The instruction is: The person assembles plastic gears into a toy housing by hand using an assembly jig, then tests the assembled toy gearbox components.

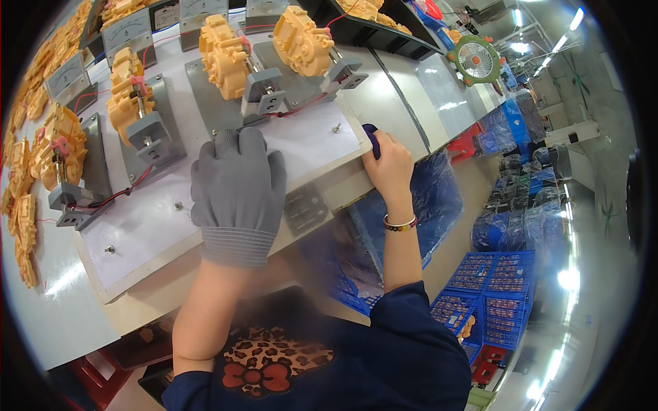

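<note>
My left hand, in a grey knit glove, lies palm down on a white board. Its fingers curl under at the edge of a metal plate; the fingertips are hidden. At the board's right corner my bare right hand, with a beaded bracelet, is closed round a dark purple rounded thing, partly covered by the fingers. Ahead of my left hand, yellow plastic gearboxes sit against grey metal brackets with shafts. Farther left stand two more gearboxes, wired in red and black.
Analog meters line the board's far side. Loose yellow parts pile up at the left, and more fill a black tray. Screws stick up from the board. A green fan stands beyond; blue crates are at the right.
</note>
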The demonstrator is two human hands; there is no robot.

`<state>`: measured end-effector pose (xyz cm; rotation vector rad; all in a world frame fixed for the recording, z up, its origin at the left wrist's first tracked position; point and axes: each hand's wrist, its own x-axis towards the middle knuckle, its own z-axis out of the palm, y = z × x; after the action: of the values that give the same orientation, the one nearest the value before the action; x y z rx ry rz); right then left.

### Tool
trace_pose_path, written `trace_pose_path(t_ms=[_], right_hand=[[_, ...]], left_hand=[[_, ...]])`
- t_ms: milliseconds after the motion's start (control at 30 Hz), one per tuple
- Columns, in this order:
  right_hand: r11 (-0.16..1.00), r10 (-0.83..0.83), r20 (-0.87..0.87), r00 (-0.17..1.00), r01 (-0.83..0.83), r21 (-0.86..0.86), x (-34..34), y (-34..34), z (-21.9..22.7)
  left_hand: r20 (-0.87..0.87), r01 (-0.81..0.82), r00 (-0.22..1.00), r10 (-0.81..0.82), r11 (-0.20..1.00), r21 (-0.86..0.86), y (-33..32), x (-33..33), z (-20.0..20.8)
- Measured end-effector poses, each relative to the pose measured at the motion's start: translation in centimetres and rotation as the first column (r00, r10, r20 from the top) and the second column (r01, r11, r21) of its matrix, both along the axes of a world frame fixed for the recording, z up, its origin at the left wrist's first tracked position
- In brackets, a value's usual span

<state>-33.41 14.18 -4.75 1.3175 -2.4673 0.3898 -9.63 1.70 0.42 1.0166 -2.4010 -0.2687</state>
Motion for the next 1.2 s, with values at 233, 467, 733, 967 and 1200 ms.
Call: trace_pose_path(t_ms=[233,467,733,967,1200], right_hand=[[0.998,-0.055,-0.003,0.999,0.055,0.018,-0.2,0.6,0.4],[0.999,-0.012,-0.027,1.000,0.011,-0.052,0.1,0.4,0.3],[0.988,0.045,-0.011,0.999,-0.046,-0.150,0.3,0.8,-0.3],[0.970,0.114,-0.043,0.993,-0.120,-0.211,-0.1,-0.7,-0.5],[0.941,0.092,-0.005,0.996,-0.088,-0.325,-1.3,0.9,-1.2]], left_hand=[[-0.239,0.071,0.967,-0.083,0.996,-0.056,0.6,-1.8,0.1],[0.055,0.082,0.996,-0.075,0.987,-0.137,3.2,-9.4,0.2],[-0.051,0.045,0.997,-0.054,0.985,-0.166,2.4,-11.6,-2.2],[-0.111,0.092,0.990,-0.086,0.994,0.051,2.3,-10.9,-0.6],[-0.209,0.133,0.970,-0.127,0.991,0.012,2.7,-12.5,-1.3]])
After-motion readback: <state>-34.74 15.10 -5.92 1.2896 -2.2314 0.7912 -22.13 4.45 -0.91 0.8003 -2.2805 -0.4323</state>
